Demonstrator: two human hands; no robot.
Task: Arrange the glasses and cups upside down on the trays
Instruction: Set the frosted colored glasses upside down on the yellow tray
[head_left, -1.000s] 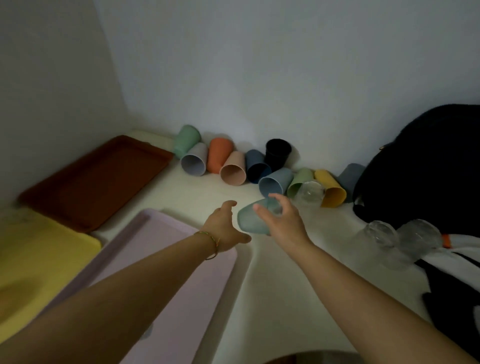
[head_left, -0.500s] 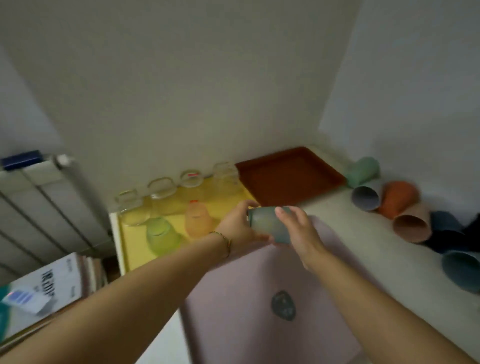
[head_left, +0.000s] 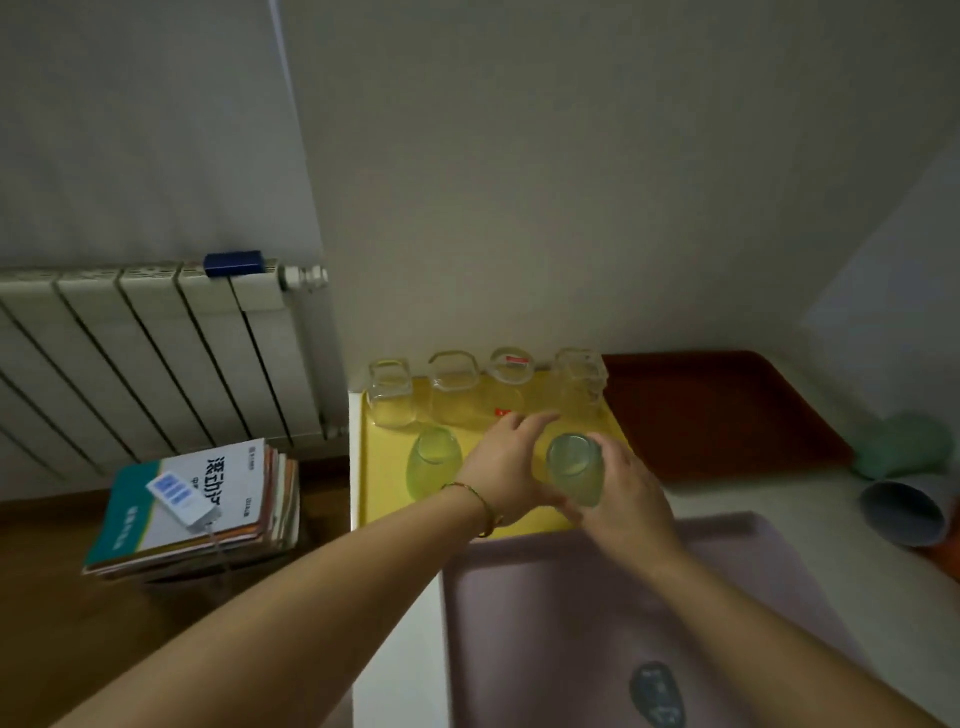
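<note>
glass (head_left: 574, 467) moved over yellow tray (head_left: 379, 467), frosted, inverted | right hand (head_left: 626, 499) grip clamps it | left hand (head_left: 506, 465) grip apart

Setting: a room in a home. A white panel radiator (head_left: 145, 353) is mounted on the plain wall (head_left: 519, 208). Stacked books (head_left: 208, 519) sit on the wood floor (head_left: 62, 634) beside a white counter (head_left: 753, 501). The counter carries a yellow tray (head_left: 382, 488) of drinking glasses (head_left: 451, 389).

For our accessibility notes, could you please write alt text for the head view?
The right hand grips a frosted glass, base up, at the yellow tray, the left hand alongside. Four clear glasses stand behind it.
</note>
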